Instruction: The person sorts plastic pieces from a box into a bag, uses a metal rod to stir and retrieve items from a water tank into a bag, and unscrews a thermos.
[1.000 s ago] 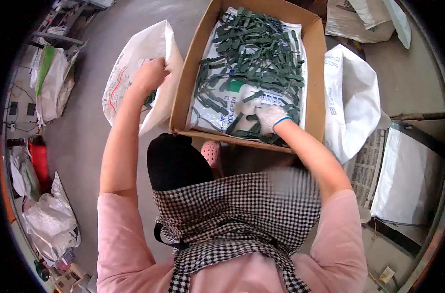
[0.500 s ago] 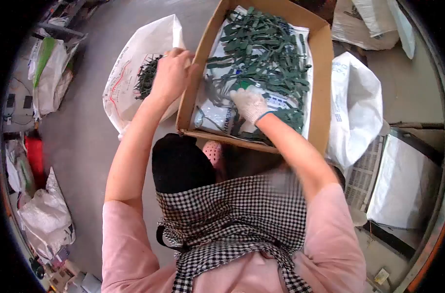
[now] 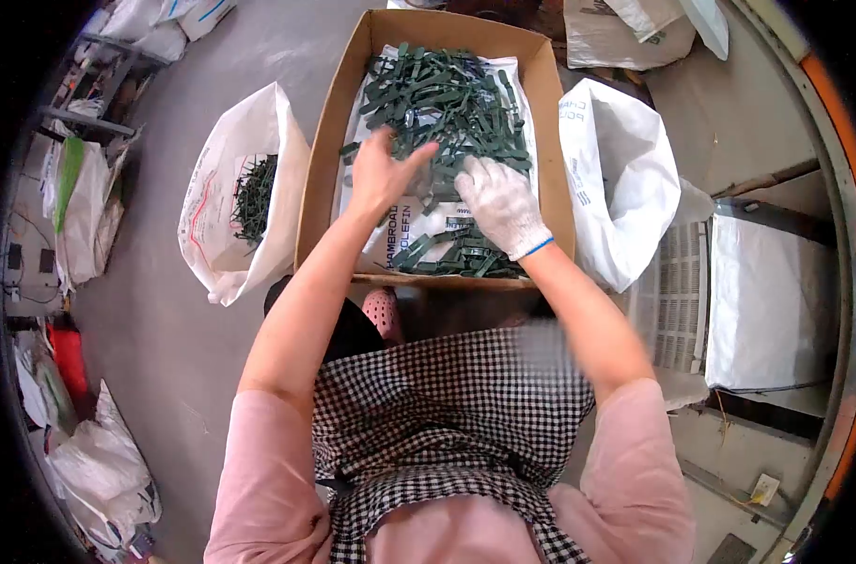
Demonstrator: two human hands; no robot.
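Many flat dark green plastic strips [image 3: 437, 89] lie heaped in a cardboard box [image 3: 557, 179] on white printed sacking [image 3: 404, 221]. My bare left hand [image 3: 383, 174] is over the box's left half, thumb and fingers spread, with no piece visible in its grasp. To its right, my right hand [image 3: 498, 202] wears a white knitted glove; its fingers curl down at the strips, and blurred green pieces show at the fingertips. A smaller group of strips [image 3: 461, 254] lies near the box's front edge, below the gloved hand.
Left of the box stands an open white sack [image 3: 282, 141] with thin dark green scraps [image 3: 254, 202] inside. Another open white sack [image 3: 625, 188] stands against the right side. Farther right are a slatted crate [image 3: 682, 291] and a white-covered block [image 3: 766, 301]. More sacks [image 3: 94, 461] lie at left.
My left hand has moved from above the scrap sack into the box, its fingers spreading. The right hand stays among the strips, now nearer the left. The camera view has shifted.
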